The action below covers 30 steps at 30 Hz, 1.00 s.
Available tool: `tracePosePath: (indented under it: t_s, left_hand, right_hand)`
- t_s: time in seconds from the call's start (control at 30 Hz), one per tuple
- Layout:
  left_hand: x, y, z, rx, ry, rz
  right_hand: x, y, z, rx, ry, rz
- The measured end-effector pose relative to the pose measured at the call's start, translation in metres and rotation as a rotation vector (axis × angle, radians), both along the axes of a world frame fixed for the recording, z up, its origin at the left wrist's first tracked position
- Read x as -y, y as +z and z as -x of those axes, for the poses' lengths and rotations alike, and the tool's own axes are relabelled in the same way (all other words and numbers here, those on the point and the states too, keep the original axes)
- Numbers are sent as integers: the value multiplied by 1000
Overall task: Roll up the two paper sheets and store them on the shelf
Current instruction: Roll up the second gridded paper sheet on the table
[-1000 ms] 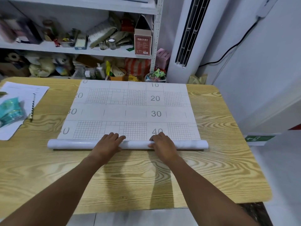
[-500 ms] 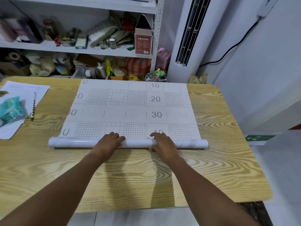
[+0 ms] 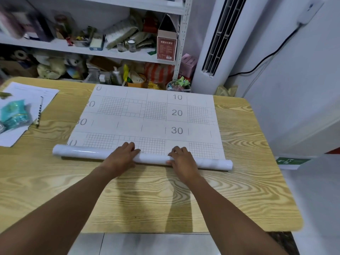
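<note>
A large white sheet [image 3: 147,115] printed with grids and the numbers 10, 20, 30 lies flat on the wooden table [image 3: 248,181]. Its near edge is wound into a long glossy white roll [image 3: 81,150] that spans the sheet's width. My left hand [image 3: 120,156] rests palm down on the roll left of centre, fingers over its top. My right hand [image 3: 181,160] presses on the roll right of centre. Whether one or two sheets are in the roll, I cannot tell. The white metal shelf [image 3: 181,34] stands behind the table.
At the table's left lie white papers [image 3: 27,94], a pencil [image 3: 39,112] and a teal packet [image 3: 14,115]. The shelf boards are crowded with boxes, jars and bags. A white standing air conditioner [image 3: 220,43] is at the back right, with a wall beyond.
The roll has moved a little away from me over the sheet, now covering the number 40. Both hands moved forward with it.
</note>
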<state>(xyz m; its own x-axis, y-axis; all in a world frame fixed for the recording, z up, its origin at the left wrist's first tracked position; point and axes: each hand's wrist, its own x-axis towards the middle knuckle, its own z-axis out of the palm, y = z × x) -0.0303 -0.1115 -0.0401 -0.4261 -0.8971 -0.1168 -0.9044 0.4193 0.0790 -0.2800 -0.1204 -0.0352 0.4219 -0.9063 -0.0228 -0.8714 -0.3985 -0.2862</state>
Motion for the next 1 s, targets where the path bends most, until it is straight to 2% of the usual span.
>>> tracePosePath:
  t_s: [0.1,0.2,0.4,0.6,0.77,1.0]
  left_hand:
    - [3,1,4,2,2,31]
    - [4,5,9,-61,79,-33]
    - [4,4,8,-40,89,-111]
    - [4,-3,7,-77,95,-133]
    - [-2,-2,9,-90,113,4]
    - [0,7,14,53,123,-89]
  right_hand:
    - [4,0,1,-44,16,21]
    - [6,-2,-1,-67,7,8]
    - [3,-4,3,63,-28,-84]
    - [5,0,3,46,-41,-78]
    - [5,-2,2,-40,-39,-44]
    - [8,-6,1,-86,-51,-85]
